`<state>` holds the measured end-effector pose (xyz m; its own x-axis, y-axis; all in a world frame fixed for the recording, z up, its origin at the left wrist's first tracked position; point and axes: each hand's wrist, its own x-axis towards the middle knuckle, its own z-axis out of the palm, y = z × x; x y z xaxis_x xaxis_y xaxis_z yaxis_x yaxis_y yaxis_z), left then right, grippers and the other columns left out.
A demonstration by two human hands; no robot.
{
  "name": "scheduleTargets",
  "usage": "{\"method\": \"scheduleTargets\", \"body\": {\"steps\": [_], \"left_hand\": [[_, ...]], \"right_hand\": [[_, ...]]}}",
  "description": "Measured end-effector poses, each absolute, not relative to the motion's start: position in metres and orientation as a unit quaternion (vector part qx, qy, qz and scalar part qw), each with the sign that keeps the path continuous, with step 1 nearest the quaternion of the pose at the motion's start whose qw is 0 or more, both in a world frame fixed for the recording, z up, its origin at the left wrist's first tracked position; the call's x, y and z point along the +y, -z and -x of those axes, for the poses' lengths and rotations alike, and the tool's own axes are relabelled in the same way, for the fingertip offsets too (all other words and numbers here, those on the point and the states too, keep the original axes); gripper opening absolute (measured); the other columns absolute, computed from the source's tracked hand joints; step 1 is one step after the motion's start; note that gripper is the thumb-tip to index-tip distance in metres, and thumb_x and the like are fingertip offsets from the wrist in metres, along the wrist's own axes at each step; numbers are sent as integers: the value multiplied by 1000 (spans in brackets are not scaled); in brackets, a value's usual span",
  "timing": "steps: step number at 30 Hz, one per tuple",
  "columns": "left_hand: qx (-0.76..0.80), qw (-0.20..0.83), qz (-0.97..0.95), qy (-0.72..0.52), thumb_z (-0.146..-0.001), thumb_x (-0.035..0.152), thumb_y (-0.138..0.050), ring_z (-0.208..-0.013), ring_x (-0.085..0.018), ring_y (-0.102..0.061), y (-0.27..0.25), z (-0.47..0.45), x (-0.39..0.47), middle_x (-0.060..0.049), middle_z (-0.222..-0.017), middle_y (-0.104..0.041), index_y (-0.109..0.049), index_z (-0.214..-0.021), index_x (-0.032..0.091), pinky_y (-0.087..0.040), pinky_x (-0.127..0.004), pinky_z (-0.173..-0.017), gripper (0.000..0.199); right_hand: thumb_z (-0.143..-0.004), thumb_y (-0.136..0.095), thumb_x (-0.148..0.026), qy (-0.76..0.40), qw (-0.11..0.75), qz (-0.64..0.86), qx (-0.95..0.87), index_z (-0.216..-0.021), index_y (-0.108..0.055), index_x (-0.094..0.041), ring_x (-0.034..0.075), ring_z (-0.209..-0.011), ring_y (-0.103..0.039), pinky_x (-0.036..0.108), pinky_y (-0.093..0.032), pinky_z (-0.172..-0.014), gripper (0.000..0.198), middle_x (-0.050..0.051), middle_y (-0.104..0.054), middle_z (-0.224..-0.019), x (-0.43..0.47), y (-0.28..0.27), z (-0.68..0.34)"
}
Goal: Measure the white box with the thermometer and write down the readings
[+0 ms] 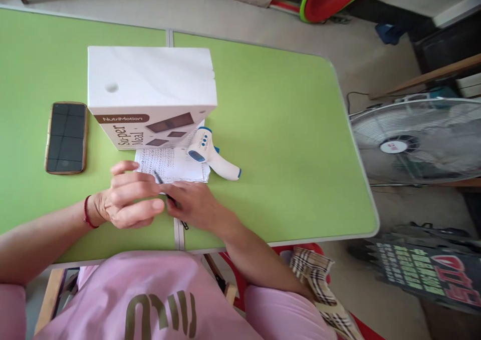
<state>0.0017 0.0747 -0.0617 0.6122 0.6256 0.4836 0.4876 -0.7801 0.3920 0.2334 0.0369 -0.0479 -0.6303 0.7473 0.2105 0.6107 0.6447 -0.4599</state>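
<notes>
My right hand [195, 205] is closed around a dark pen [158, 178], just above the green table's front edge. The pen's grey end shows past the fingers, over a sheet of paper [156, 160] covered in rows of handwriting. My left hand [133, 197], with a red string at the wrist, hovers beside it, its fingers loosely bent and apart; I see nothing in it. Behind the hands a white NutriMotion box [152, 79] stands partly over the paper. A white and blue infrared thermometer [216, 158] lies against the box and on the paper's right edge.
A phone [66, 137] in a brown case lies on the green table [285, 144], left of the box. To the right stands a fan [398, 144]. A printed dark bag [424, 275] and a checked cloth [315, 280] are beyond the table's near edge.
</notes>
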Motion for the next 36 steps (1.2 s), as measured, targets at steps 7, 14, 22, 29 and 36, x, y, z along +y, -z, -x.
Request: {"method": "scheduleTargets", "body": {"steps": [7, 14, 22, 29, 36], "left_hand": [[184, 65, -940, -281, -100, 26, -54, -81, -19, -73, 51, -16, 70, -15, -118, -69, -53, -133, 13, -60, -28, -61, 35], [188, -22, -944, -270, -96, 5, -45, -45, -14, -59, 52, -20, 64, -14, -121, -71, -57, -120, 4, -45, -32, -32, 27], [222, -35, -944, -240, -93, 3, -41, -43, -14, -59, 54, -26, 53, -19, -124, -69, -62, -114, 2, -44, -32, -30, 30], [239, -39, -949, -200, -92, 4, -40, -42, -15, -58, 55, -25, 53, -19, -126, -68, -62, -118, 1, -45, -32, -30, 34], [233, -44, -956, -175, -92, 4, -39, -44, -14, -59, 55, -24, 53, -21, -130, -66, -60, -125, -1, -46, -30, -32, 40]], "right_hand": [[-92, -60, -27, -269, 484, 386, -737, -131, -54, -29, 18, -84, -63, 36, -58, -74, 39, 3, -61, -94, 59, 45, -272], [-101, -43, -53, -361, 547, 429, -621, -113, -66, -27, 13, -62, -58, 30, -54, -59, 37, -1, -61, -72, 53, 62, -241], [-82, -65, -30, -331, 506, 542, -584, -84, -61, -22, 10, -50, -54, 25, -48, -49, 9, -5, -61, -64, 52, 65, -231], [-82, -62, -26, -254, 517, 529, -623, -76, -52, -24, 11, -50, -52, 25, -46, -50, 12, -6, -57, -61, 55, 76, -227], [-87, -59, -30, -233, 467, 544, -657, -76, -49, -25, 12, -51, -52, 26, -46, -52, 16, -6, -56, -59, 54, 77, -227]]}}
